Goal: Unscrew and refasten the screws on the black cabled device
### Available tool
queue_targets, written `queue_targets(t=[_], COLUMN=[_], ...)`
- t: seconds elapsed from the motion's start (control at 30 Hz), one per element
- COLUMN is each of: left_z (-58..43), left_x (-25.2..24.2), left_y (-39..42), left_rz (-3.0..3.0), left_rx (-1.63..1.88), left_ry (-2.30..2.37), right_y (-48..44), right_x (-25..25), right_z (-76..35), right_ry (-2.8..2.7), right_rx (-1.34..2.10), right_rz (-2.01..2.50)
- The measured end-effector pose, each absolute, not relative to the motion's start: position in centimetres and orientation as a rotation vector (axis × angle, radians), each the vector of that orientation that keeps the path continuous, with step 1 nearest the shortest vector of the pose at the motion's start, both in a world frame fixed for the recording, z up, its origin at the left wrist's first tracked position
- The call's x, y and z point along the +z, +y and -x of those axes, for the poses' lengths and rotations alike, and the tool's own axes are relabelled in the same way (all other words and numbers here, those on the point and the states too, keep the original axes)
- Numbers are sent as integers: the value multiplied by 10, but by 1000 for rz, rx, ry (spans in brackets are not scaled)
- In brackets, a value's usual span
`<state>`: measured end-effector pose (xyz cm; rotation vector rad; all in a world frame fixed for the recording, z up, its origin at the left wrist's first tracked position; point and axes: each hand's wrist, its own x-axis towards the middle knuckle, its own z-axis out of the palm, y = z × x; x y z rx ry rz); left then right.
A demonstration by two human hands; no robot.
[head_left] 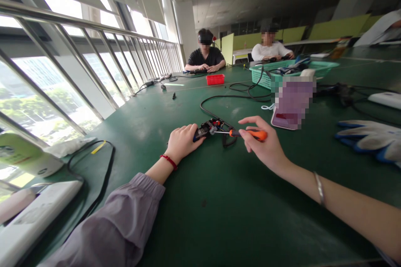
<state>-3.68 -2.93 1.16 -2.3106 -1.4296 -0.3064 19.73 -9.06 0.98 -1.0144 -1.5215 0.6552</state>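
Head view. Left hand [183, 142], red cord bracelet at the wrist: its fingers are closing around the left end of a dark handheld device [200, 132], which is lying at the middle of the green table [203, 217], its parts showing at the right end. Right hand [266, 147], silver bangle at the wrist: thumb and fingers are holding a screwdriver [258, 135], orange and dark handle, the index finger standing apart. The shaft is pointing left, its tip meeting the exposed end in the picture; whether it is touching cannot be told.

Beyond the device, a black cable [232, 96] is looping across the table. Far right of it, a phone [288, 110], partly blurred, is lying near a teal basket [261, 77] that is holding assorted items. Farther off, a red tray [215, 79] is sitting alone. Right side: white-and-blue gloves [372, 137] are lying flat. Near left: a white power strip [46, 217] is resting beside a green bottle [28, 156]. Far side: two people are sitting, one in black [205, 56], one in white [271, 50].
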Motion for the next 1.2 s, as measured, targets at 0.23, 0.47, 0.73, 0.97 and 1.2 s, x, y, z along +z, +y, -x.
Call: queue_targets(t=[0.23,0.47,0.73,0.97,1.2], left_z=[36,36,35,35,29], left_x=[12,12,12,15,17], left_y=[-29,-28,-28,-29,-34], left_rz=[2310,2318,2329,2377,2329], left_rx=[-312,-300,-209,-180,-123], left_ry=[-1431,-1432,-1478,-1474,-1626], right_y=[-91,-91,-94,-93,-96], right_x=[12,12,10,13,10], right_z=[-197,-195,-195,-197,-192], right_ry=[-1482,-1508,-1517,-1853,-2543], right_rx=[569,586,716,546,277], right_rz=[1093,936,1040,1013,1042])
